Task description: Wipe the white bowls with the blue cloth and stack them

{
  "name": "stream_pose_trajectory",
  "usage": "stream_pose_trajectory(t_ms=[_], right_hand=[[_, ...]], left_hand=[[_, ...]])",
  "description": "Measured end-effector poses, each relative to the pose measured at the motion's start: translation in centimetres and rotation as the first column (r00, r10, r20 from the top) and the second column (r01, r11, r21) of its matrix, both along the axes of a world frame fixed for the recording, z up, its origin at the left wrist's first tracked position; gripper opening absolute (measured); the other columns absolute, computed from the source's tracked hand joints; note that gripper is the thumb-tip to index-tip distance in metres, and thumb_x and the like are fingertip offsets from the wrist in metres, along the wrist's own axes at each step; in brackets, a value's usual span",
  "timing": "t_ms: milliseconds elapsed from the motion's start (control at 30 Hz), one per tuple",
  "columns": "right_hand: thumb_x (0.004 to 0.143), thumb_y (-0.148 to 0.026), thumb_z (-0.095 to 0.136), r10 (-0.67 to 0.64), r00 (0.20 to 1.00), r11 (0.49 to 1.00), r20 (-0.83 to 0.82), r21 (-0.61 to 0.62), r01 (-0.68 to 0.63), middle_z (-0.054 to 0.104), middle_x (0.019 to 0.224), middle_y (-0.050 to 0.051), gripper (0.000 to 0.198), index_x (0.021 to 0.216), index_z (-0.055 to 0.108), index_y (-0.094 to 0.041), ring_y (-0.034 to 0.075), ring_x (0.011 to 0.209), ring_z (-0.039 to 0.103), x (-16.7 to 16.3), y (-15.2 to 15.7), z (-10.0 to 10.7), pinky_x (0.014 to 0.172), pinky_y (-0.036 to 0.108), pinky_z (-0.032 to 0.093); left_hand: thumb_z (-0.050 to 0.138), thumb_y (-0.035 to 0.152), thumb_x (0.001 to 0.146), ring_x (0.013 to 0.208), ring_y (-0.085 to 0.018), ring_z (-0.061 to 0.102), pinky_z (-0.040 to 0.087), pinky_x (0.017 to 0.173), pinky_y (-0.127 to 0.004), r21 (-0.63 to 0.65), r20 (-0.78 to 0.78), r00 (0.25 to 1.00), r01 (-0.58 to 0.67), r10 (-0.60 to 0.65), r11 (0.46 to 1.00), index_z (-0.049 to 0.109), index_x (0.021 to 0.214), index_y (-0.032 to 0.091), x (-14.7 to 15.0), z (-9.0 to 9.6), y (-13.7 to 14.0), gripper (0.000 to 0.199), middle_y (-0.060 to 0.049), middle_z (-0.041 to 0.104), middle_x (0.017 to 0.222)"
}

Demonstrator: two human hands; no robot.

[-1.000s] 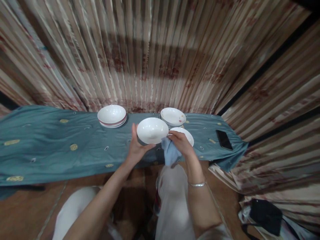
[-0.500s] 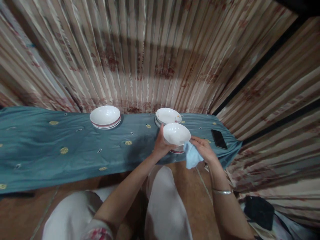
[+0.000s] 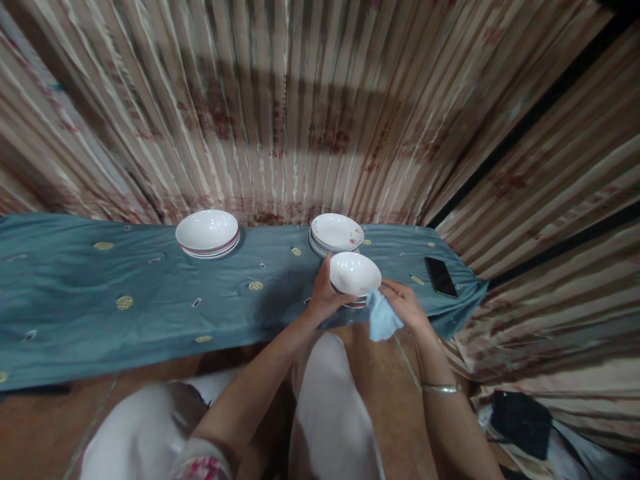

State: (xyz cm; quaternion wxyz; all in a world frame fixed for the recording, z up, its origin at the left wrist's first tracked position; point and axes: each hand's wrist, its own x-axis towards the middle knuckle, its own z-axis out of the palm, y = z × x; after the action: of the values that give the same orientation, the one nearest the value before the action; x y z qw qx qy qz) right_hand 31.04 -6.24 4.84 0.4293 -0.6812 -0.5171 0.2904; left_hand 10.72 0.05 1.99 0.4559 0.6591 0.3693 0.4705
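Note:
A white bowl (image 3: pixel 356 273) is held by its left side in my left hand (image 3: pixel 326 293), thumb near the rim and fingers underneath. My right hand (image 3: pixel 404 303) is closed on a light blue cloth (image 3: pixel 383 317) at the bowl's right edge, and the cloth hangs down past the table edge. Just below the bowl, part of another red-banded bowl (image 3: pixel 356 304) shows; the rest of it is hidden. Behind it stands a stack of white plates (image 3: pixel 337 232) with a small flower pattern on the top one.
Farther left on the teal tablecloth (image 3: pixel 165 287) stands a stack of white bowls (image 3: pixel 207 232) with a red band. A black phone (image 3: pixel 441 277) lies near the table's right end. Pleated curtains (image 3: pixel 280 133) hang close behind. A black bag (image 3: pixel 521 423) is at the lower right.
The bowl has come slightly down towards me in my hands, and the cloth has moved with it. The stacks and the phone stay where they were on the table.

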Motion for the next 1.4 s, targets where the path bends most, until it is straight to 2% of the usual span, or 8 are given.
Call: stream_pose_trajectory(t_ms=[333,533,700,967,1133,1233,1300,1400], right_hand=[[0.082,-0.032,0.048,-0.010,0.953,0.999,0.302,0.032,0.000,0.078,0.102,0.008,0.042,0.111,0.075,-0.017,0.029,0.104,0.068,-0.5,-0.4,0.0,0.094,0.041,0.050],[0.085,-0.025,0.046,0.025,0.889,0.999,0.458,-0.042,-0.006,0.076,0.112,0.008,0.041,0.115,0.073,-0.021,0.029,0.108,0.068,-1.0,-0.6,0.8,0.088,0.036,0.052],[0.087,-0.021,0.043,0.037,0.819,0.997,0.572,-0.082,0.012,0.078,0.103,0.009,0.040,0.114,0.073,-0.022,0.027,0.100,0.071,-1.4,-0.7,1.1,0.082,0.031,0.051],[0.087,-0.023,0.043,0.016,0.777,0.995,0.630,-0.090,0.052,0.077,0.103,0.009,0.041,0.117,0.071,-0.022,0.027,0.096,0.072,-1.6,-0.9,1.4,0.075,0.029,0.051],[0.089,-0.026,0.040,-0.010,0.730,0.981,0.684,-0.134,0.140,0.074,0.111,0.020,0.047,0.124,0.067,-0.011,0.033,0.103,0.071,-1.7,-1.4,2.7,0.083,0.036,0.051],[0.088,-0.026,0.042,-0.070,0.709,0.977,0.702,-0.096,0.191,0.073,0.110,0.023,0.049,0.127,0.065,-0.008,0.034,0.101,0.071,-2.1,-1.8,3.8,0.085,0.039,0.051],[0.088,-0.027,0.043,-0.111,0.720,0.984,0.685,-0.027,0.177,0.074,0.109,0.020,0.047,0.126,0.066,-0.011,0.032,0.097,0.071,-2.9,-2.2,4.7,0.085,0.039,0.051],[0.088,-0.032,0.044,-0.086,0.811,0.996,0.579,0.053,0.068,0.076,0.107,0.014,0.046,0.125,0.068,-0.016,0.028,0.094,0.071,-5.3,-2.6,6.2,0.084,0.036,0.052]], left_hand=[[0.092,0.030,0.044,0.141,-0.038,0.037,0.028,0.117,-0.055,-0.006,-0.020,1.000,-0.016,0.016,1.000,0.025,0.153,0.022,0.1,-0.5,-0.1,0.128,-0.018,0.038,0.155],[0.092,0.031,0.043,0.143,-0.038,0.034,0.025,0.117,-0.055,0.008,-0.037,0.999,-0.017,0.017,1.000,0.023,0.153,0.022,0.1,-1.1,0.0,0.130,-0.019,0.037,0.155],[0.092,0.031,0.043,0.144,-0.039,0.032,0.023,0.118,-0.056,0.013,-0.053,0.998,-0.023,0.023,1.000,0.022,0.153,0.020,0.2,-1.3,0.1,0.131,-0.021,0.034,0.156],[0.094,0.036,0.037,0.145,-0.041,0.028,0.019,0.119,-0.058,-0.015,-0.033,0.999,-0.029,0.028,0.999,0.022,0.152,0.020,0.7,-1.6,0.0,0.136,-0.021,0.032,0.157],[0.094,0.039,0.037,0.147,-0.042,0.023,0.015,0.120,-0.058,-0.002,-0.026,0.999,-0.026,0.026,1.000,0.023,0.152,0.020,0.3,-1.1,-0.3,0.136,-0.022,0.029,0.159],[0.093,0.044,0.039,0.148,-0.041,0.022,0.014,0.121,-0.057,0.009,-0.031,0.999,-0.008,0.009,1.000,0.023,0.152,0.018,-0.7,-0.5,-0.5,0.136,-0.023,0.028,0.159],[0.092,0.047,0.043,0.149,-0.040,0.021,0.012,0.121,-0.056,0.006,-0.025,0.999,-0.021,0.021,1.000,0.023,0.153,0.019,-2.0,-0.2,-0.7,0.133,-0.022,0.027,0.160],[0.091,0.046,0.048,0.150,-0.038,0.018,0.013,0.122,-0.055,-0.016,-0.021,0.996,-0.084,0.083,0.996,0.021,0.153,0.021,-4.8,-0.3,-1.2,0.129,-0.021,0.023,0.162]])
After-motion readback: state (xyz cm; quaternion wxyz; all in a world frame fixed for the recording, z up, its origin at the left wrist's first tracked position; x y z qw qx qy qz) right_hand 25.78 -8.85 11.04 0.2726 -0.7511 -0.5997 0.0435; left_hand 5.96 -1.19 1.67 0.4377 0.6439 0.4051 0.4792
